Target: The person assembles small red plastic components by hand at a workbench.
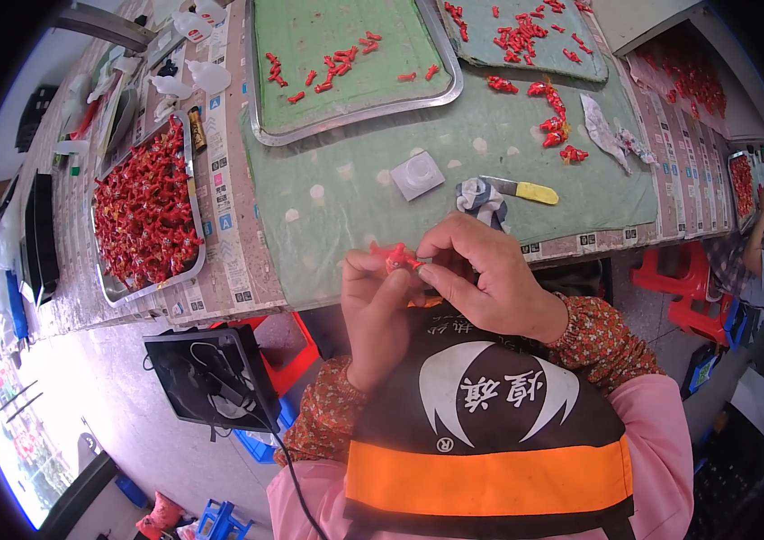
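A small red figurine (pixel 395 256) is held just above the near edge of the green-clothed table. My left hand (pixel 375 301) is closed around its body with thumb and fingers. My right hand (pixel 490 274) is closed too, pinching at the figurine's right end; whether something tiny is between those fingertips is hidden. Beyond the hands lies a square white block (pixel 417 175) with a round top. Near my right hand sit a crumpled grey-and-white cloth (pixel 481 203) and a blade with a yellow handle (pixel 537 193).
At left, a metal tray (pixel 198 256) is heaped with red figurines. Ahead, a green-lined tray (pixel 346 117) bears several small red pieces; another lined tray (pixel 571 74) is right of it. Loose red figurines (pixel 555 117) and crumpled paper (pixel 604 132) lie at right. Another person's arm (pixel 763 216) shows far right.
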`<state>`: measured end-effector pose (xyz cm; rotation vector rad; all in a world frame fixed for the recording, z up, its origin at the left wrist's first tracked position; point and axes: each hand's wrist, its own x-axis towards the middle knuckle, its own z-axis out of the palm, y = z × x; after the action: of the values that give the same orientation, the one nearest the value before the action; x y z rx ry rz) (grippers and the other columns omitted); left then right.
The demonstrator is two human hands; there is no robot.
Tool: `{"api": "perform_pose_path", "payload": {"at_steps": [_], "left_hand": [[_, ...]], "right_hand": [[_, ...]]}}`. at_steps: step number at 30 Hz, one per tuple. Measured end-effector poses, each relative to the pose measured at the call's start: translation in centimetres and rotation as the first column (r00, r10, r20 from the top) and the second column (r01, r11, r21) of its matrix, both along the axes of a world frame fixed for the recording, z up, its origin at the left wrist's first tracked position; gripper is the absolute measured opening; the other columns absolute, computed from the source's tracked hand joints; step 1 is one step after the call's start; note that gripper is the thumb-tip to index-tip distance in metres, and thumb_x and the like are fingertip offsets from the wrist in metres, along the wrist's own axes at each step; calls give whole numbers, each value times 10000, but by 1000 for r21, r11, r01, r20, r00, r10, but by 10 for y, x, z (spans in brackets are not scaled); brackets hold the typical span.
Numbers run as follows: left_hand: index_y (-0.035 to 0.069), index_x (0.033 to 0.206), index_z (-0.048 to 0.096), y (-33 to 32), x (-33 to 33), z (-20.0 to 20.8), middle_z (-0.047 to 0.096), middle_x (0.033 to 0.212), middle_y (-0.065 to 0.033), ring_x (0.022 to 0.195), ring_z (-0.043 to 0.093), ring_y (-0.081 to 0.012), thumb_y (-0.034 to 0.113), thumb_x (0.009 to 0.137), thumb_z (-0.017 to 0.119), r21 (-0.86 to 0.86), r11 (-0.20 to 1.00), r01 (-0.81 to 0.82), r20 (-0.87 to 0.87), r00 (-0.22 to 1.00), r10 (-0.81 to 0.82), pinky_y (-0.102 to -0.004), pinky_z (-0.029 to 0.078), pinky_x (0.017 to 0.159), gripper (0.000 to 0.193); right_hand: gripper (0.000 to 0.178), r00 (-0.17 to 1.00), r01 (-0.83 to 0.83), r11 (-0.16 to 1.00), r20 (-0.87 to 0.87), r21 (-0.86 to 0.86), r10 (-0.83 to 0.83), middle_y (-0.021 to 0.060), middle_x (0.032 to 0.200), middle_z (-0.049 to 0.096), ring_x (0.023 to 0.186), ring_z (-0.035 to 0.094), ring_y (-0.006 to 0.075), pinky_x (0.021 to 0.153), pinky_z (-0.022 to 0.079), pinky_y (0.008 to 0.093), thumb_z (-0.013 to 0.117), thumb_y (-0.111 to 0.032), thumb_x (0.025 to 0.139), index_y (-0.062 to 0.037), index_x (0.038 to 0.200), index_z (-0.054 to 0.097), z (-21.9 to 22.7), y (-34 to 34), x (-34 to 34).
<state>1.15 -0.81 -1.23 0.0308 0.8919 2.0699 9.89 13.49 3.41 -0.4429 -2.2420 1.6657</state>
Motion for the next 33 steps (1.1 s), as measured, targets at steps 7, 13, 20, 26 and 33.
{"api": "perform_pose_path", "payload": {"at_steps": [7, 13, 20, 26, 33], "left_hand": [[93, 1078, 434, 1, -2, 2, 607, 1036, -102, 856, 614, -142, 65, 962, 563, -18, 998, 52, -48, 997, -53, -261, 519, 677, 176], [101, 1056, 450, -2, -3, 2, 605, 1032, -82, 841, 607, -131, 92, 971, 562, -58, 997, 59, -8, 998, -60, -256, 510, 661, 141], [81, 963, 512, 0, -3, 5, 595, 869, -52, 680, 554, -94, 108, 958, 600, -139, 989, 51, -13, 998, -53, -244, 478, 559, 92], [86, 989, 515, -2, -4, -2, 594, 901, -52, 670, 518, -102, 103, 976, 591, -74, 994, 86, -57, 994, -90, -242, 450, 547, 79], [90, 1009, 505, -1, -3, 1, 594, 890, -53, 655, 523, -100, 92, 964, 609, -122, 991, 60, -88, 994, -71, -242, 451, 537, 114]], "right_hand": [[152, 998, 17, 994, -59, 104, -11, 99, 791, 551, 687, 583, 269, 599, 448, 353, 651, 12, 806, -39, 903, 546, -6, 1, -2], [133, 998, 1, 988, -70, 157, 10, 86, 783, 544, 680, 565, 210, 606, 441, 310, 647, 43, 827, -12, 919, 569, -5, 1, -2], [143, 997, 13, 986, -78, 165, 0, 95, 782, 543, 660, 559, 226, 589, 429, 321, 659, 47, 816, -15, 902, 564, -7, 0, -2], [153, 994, 43, 982, -107, 186, -23, 95, 778, 544, 656, 554, 230, 586, 427, 321, 666, 59, 809, -10, 894, 560, -8, 0, -2], [137, 996, 33, 986, -84, 162, -20, 104, 783, 542, 673, 566, 254, 595, 436, 338, 651, 39, 821, -17, 900, 554, -10, 1, -2]]}}
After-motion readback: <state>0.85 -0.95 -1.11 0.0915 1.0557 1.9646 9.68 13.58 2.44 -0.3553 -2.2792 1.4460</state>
